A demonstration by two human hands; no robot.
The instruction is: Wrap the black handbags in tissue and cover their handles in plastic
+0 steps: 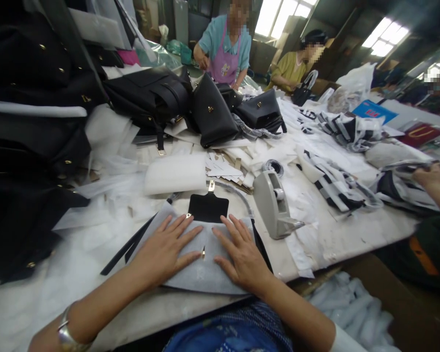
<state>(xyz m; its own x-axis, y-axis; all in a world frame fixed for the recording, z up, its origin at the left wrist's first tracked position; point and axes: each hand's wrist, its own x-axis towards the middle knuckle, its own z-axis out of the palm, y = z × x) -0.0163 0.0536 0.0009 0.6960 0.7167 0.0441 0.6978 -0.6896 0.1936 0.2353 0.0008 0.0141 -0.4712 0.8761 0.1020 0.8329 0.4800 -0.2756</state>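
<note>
A black handbag lies in front of me, its front covered by a pale, translucent sheet [201, 281]. My left hand [170, 247] rests flat on the sheet's left half, fingers spread. On the right half lies my right hand [240, 252], also flat with the fingers apart. Between the hands a small gold clasp [203, 252] pokes through a slit in the sheet. The bag's black flap tab [208, 208] is turned up beyond the sheet, with a gold buckle plate [211, 186] at its end. Loose black straps [126, 244] stick out at the left.
A grey tape dispenser [273, 205] stands right of the bag. Behind it lie a white foam piece [176, 173], paper tags [223, 168] and black handbags [212, 112]. More black bags [33, 146] are stacked at left. Co-workers [225, 46] stand across the table; another person's hands [432, 176] work at right.
</note>
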